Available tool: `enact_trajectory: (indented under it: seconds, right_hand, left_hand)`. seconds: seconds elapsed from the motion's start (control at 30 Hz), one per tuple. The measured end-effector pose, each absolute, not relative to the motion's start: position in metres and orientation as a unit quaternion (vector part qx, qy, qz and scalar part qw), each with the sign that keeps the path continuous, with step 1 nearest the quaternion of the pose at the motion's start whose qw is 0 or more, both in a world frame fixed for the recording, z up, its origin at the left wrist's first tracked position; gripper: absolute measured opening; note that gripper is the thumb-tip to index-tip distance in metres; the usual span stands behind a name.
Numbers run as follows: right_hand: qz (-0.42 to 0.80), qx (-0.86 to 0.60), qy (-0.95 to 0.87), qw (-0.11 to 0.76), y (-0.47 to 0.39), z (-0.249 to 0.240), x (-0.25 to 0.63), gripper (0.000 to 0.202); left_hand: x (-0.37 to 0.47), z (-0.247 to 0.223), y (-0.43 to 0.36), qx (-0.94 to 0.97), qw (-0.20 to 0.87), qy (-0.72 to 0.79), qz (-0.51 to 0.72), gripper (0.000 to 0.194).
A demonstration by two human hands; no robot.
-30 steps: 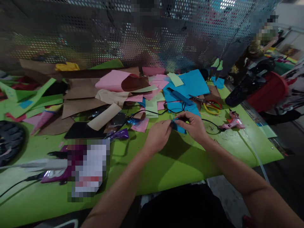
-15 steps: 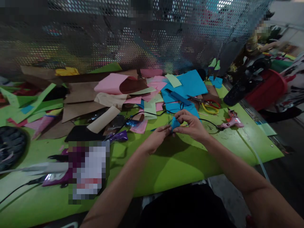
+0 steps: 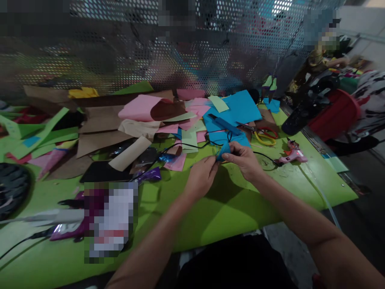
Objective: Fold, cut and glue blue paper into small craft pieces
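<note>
A small piece of blue felt-like material point(image 3: 223, 151) is held between my two hands above the green table point(image 3: 240, 208). My left hand point(image 3: 202, 174) closes on its left, lower end, back of the hand toward me. With thumb and fingers, my right hand point(image 3: 243, 158) pinches its right side. The piece looks folded or rolled; the fingers hide part of it. Just beyond lie larger blue sheets point(image 3: 236, 106) with a black cable point(image 3: 189, 143) crossing in front of them. A pink glue gun point(image 3: 293, 154) rests to the right of my right hand.
Scissors with red and yellow handles point(image 3: 266, 136) lie behind my right hand. Pink sheets point(image 3: 140, 107), brown sheets point(image 3: 99, 120) and green strips point(image 3: 57, 134) crowd the back and left. A perforated metal panel point(image 3: 120, 52) stands behind. A red bucket point(image 3: 337, 114) and another person are at right.
My left hand has turned so that its back now faces me more. The blue piece is tilted further to the right, and my right hand has shifted its pinch on it slightly.
</note>
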State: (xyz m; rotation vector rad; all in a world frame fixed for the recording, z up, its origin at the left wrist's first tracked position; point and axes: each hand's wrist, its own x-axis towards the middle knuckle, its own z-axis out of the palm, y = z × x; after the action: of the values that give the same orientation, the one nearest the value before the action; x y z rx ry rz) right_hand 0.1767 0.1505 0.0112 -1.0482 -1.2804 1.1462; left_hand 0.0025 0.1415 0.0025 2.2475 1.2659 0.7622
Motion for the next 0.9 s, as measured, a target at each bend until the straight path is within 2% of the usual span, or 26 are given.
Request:
enact_trajectory:
  seconds: [0.17,0.43,0.73,0.9]
  right_hand:
    - [0.477,-0.477,-0.508,0.535,0.1501,0.0128,0.1778,0.046]
    - [0.469,-0.472,-0.525,0.531,0.1507,0.0123,0.1789,0.047]
    - [0.418,-0.511,-0.523,0.539,0.1538,0.0141,0.1829,0.050]
    - [0.398,-0.501,-0.551,0.536,0.1507,0.0162,0.1824,0.036]
  left_hand:
    - [0.0020,0.0020,0.1426,0.806,0.250,0.448,0.294,0.023]
    - [0.0026,0.0000,0.1470,0.687,0.452,0.447,0.352,0.033]
    - [0.0029,0.0004,0.1475,0.682,0.455,0.450,0.353,0.033]
    - [0.0027,-0.0004,0.1476,0.701,0.438,0.435,0.356,0.033]
